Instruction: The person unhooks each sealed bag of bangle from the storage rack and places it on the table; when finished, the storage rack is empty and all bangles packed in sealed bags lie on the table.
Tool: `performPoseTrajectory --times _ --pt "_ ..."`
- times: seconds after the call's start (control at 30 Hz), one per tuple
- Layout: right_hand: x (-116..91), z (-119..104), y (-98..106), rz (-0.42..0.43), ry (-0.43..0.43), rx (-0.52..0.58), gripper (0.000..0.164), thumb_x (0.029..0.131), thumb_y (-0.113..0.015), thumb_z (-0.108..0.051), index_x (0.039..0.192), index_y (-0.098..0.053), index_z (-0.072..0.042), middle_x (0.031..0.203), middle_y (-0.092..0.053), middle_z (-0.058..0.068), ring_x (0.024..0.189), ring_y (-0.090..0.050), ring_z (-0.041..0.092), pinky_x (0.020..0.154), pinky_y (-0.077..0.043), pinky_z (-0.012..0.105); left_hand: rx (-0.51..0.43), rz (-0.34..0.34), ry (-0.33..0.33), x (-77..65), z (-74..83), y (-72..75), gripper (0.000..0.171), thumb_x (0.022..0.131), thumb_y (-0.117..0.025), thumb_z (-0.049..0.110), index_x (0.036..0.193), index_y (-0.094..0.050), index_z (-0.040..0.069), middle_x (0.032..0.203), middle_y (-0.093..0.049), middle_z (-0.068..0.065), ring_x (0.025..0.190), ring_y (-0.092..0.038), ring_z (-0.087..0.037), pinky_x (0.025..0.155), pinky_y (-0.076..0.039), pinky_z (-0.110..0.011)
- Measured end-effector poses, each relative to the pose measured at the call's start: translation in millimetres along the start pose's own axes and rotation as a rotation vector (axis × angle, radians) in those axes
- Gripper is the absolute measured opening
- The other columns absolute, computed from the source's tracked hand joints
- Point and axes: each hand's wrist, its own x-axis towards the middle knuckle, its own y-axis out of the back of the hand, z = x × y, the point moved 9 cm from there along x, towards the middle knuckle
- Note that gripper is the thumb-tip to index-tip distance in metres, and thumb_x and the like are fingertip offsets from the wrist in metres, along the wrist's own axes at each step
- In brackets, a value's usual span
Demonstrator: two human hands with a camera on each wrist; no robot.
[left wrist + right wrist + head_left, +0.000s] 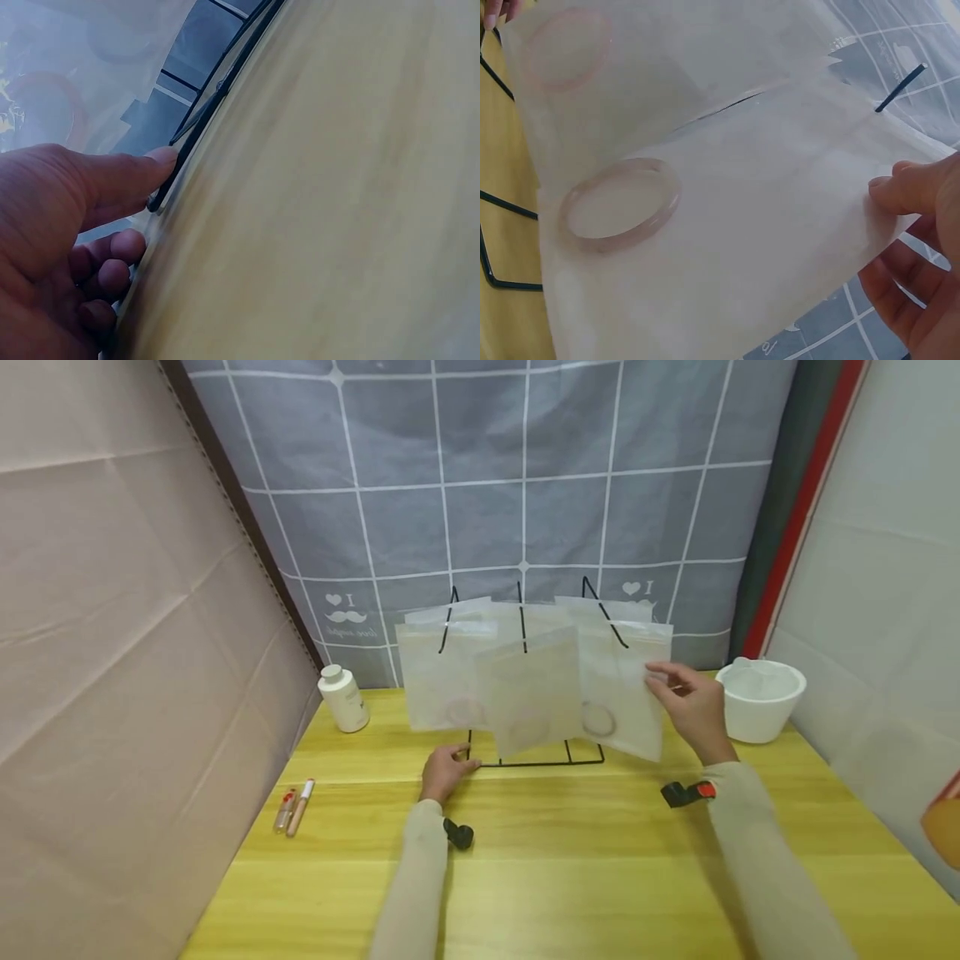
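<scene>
A black wire display rack (536,763) stands on the yellow wooden table (570,860). Several frosted plastic bags hang from its prongs, each with a bangle inside. My right hand (693,703) pinches the right edge of the rightmost bag (626,689), thumb (907,187) on its front and fingers behind. That bag (727,247) holds a pale bangle (620,203) and hangs on a prong (900,88). My left hand (444,772) rests on the table at the rack's front left corner. Its thumb (127,174) presses against the base wire (214,105) while the other fingers stay curled.
A white bottle (343,697) stands at the back left. Two small tubes (295,807) lie near the left edge. A white bowl (759,698) sits at the back right. A grey gridded cloth (480,485) hangs behind the rack.
</scene>
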Motion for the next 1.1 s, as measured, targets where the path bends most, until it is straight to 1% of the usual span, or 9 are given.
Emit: performPoseTrajectory --times 0.07,0.27,0.43,0.67,0.8,0.87,0.93,1.03,1.1 --pt "-1.5 2.8 3.3 -0.01 -0.019 -0.002 0.019 0.084 -0.075 0.009 0.103 -0.075 0.008 0.08 -0.068 0.016 0.067 -0.052 -0.001 0.062 -0.042 0.007 -0.006 -0.002 0.004 -0.8 1.1 0.5 0.045 0.089 -0.078 0.023 0.13 -0.069 0.007 0.103 -0.07 -0.013 0.084 -0.061 -0.024 0.073 -0.051 -0.043" --pt "-7.7 21.9 13.7 -0.062 -0.045 -0.027 0.022 0.086 -0.078 0.0 0.108 -0.078 -0.001 0.091 -0.068 -0.022 0.073 -0.055 -0.004 0.066 -0.044 0.006 -0.007 -0.005 0.007 -0.6 2.2 0.2 0.045 0.09 -0.078 0.023 0.131 -0.069 0.006 0.108 -0.07 -0.014 0.091 -0.062 -0.026 0.079 -0.052 -0.047" --pt "-11.5 11.7 24.7 -0.093 -0.005 -0.043 0.026 0.086 -0.078 0.0 0.112 -0.077 -0.004 0.098 -0.065 -0.031 0.079 -0.059 -0.006 0.07 -0.045 0.005 -0.01 -0.002 0.006 -0.1 2.1 -0.5 0.045 0.09 -0.078 0.023 0.131 -0.069 0.007 0.111 -0.07 -0.015 0.095 -0.063 -0.028 0.082 -0.052 -0.049" --pt "-11.8 -17.3 48.7 -0.095 0.161 -0.035 0.034 0.077 -0.077 0.017 0.106 -0.078 0.001 0.101 -0.07 -0.023 0.081 -0.059 -0.006 0.076 -0.046 0.005 -0.021 0.014 0.003 1.4 0.8 -1.3 0.045 0.089 -0.078 0.023 0.13 -0.069 0.006 0.112 -0.07 -0.017 0.099 -0.064 -0.032 0.086 -0.052 -0.052" --pt "-16.7 -23.7 73.4 -0.126 0.164 -0.014 0.037 0.073 -0.076 0.023 0.104 -0.077 0.004 0.099 -0.074 -0.014 0.08 -0.059 -0.002 0.077 -0.047 0.006 -0.006 0.021 -0.006 5.5 0.2 -5.5 0.045 0.09 -0.077 0.023 0.13 -0.068 0.006 0.113 -0.07 -0.017 0.1 -0.064 -0.032 0.086 -0.052 -0.052" --pt "-22.0 -22.1 89.9 -0.153 0.093 -0.006 0.035 0.075 -0.075 0.022 0.107 -0.076 0.006 0.101 -0.075 -0.012 0.08 -0.06 0.0 0.076 -0.047 0.007 -0.004 0.023 -0.004 6.7 -0.3 -7.2 0.045 0.09 -0.077 0.024 0.131 -0.068 0.006 0.116 -0.07 -0.016 0.102 -0.064 -0.032 0.087 -0.052 -0.052" --pt "-28.6 -11.9 108.4 -0.193 -0.041 -0.016 0.032 0.081 -0.075 0.015 0.112 -0.074 0.005 0.103 -0.075 -0.012 0.082 -0.062 0.001 0.074 -0.048 0.008 -0.006 0.024 0.002 7.6 -0.3 -8.3 0.045 0.09 -0.077 0.024 0.131 -0.068 0.006 0.117 -0.07 -0.017 0.104 -0.064 -0.032 0.088 -0.052 -0.052" --pt "-41.5 24.8 136.3 -0.3 -0.315 -0.112 0.032 0.092 -0.075 -0.011 0.123 -0.071 -0.003 0.101 -0.072 -0.02 0.081 -0.06 -0.001 0.068 -0.049 0.011 0.003 0.029 0.01 8.6 1.7 -8.3 0.045 0.09 -0.077 0.025 0.131 -0.069 0.007 0.115 -0.07 -0.016 0.101 -0.065 -0.031 0.085 -0.052 -0.051" --pt "-52.2 59.6 152.0 -0.417 -0.464 -0.192 0.039 0.095 -0.072 -0.027 0.128 -0.067 -0.008 0.098 -0.067 -0.028 0.081 -0.057 -0.007 0.066 -0.049 0.014 0.011 0.033 0.012 9.7 4.2 -7.9 0.044 0.09 -0.077 0.025 0.13 -0.069 0.008 0.11 -0.071 -0.015 0.095 -0.064 -0.029 0.081 -0.052 -0.049"
